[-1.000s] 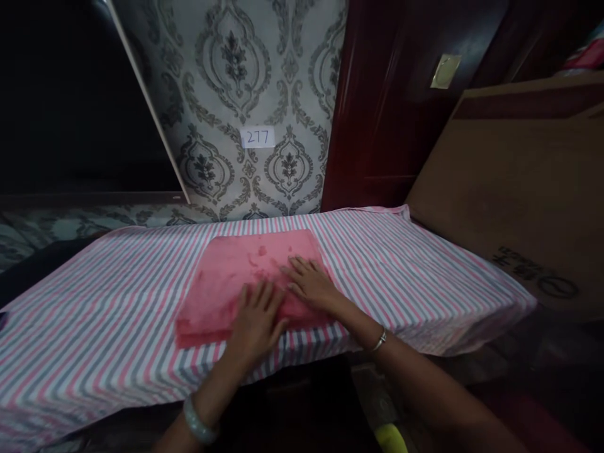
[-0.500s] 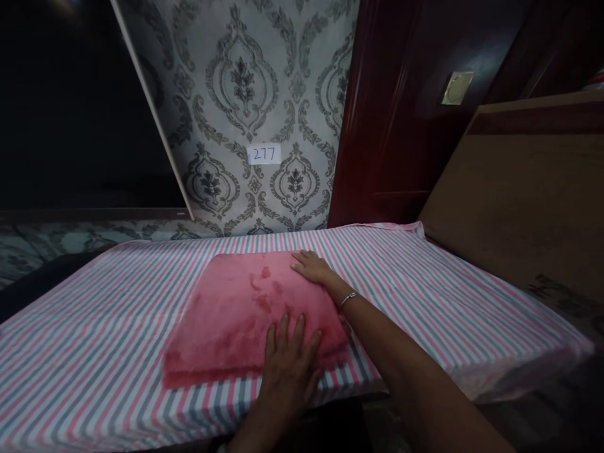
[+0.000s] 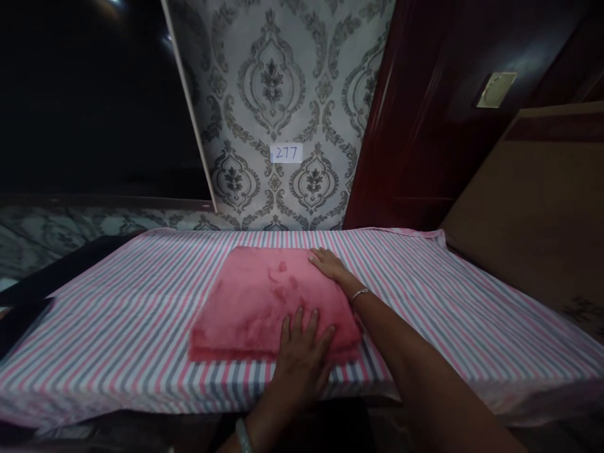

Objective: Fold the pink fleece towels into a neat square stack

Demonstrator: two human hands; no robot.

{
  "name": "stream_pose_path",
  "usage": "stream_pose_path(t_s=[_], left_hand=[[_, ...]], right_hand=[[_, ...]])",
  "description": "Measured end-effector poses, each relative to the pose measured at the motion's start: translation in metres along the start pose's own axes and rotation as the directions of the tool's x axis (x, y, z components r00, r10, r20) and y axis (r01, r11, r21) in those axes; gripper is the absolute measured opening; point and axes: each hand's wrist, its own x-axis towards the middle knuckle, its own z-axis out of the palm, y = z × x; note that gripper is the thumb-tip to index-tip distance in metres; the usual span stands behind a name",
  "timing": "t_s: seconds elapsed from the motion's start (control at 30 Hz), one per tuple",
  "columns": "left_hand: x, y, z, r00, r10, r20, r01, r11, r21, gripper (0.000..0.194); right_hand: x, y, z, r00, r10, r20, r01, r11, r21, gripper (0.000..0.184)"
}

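Observation:
A folded pink fuzzy towel [image 3: 264, 302] lies flat in the middle of a table covered with a pink, grey and white striped cloth [image 3: 117, 314]. My left hand [image 3: 302, 355] rests palm down on the towel's near right edge, fingers spread. Over the towel's far right corner lies my right hand [image 3: 330, 264], flat and open, a thin bracelet on its wrist. Neither hand grips anything.
A patterned grey wall with a small label reading 277 [image 3: 286, 153] stands behind the table. A dark red door [image 3: 425, 126] is at the back right, a brown board [image 3: 533, 214] leans at the right, and a dark screen [image 3: 94, 94] fills the left.
My right hand slid from the towel's middle to its far right corner. My left hand shifted to the near right edge. The view moved closer and to the left.

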Motion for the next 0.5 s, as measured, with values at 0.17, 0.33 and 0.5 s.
stream_pose_path(t_s=[0.17, 0.33, 0.5], left_hand=[[0.0, 0.002, -0.009, 1.0, 0.01, -0.015, -0.011, 1.0, -0.023, 0.064], [-0.012, -0.008, -0.023, 0.977, -0.037, -0.21, 0.024, 0.998, -0.063, 0.044], [-0.036, -0.032, -0.025, 0.947, -0.138, -0.291, 0.152, 0.988, 0.024, 0.044]], right_hand=[[-0.025, -0.03, -0.022, 0.997, -0.062, -0.039, 0.06, 0.997, -0.058, 0.059], [-0.081, -0.067, -0.01, 0.881, -0.469, 0.061, 0.47, 0.883, -0.005, 0.054], [-0.105, -0.08, 0.01, 0.74, -0.658, 0.139, 0.664, 0.748, 0.008, 0.053]])
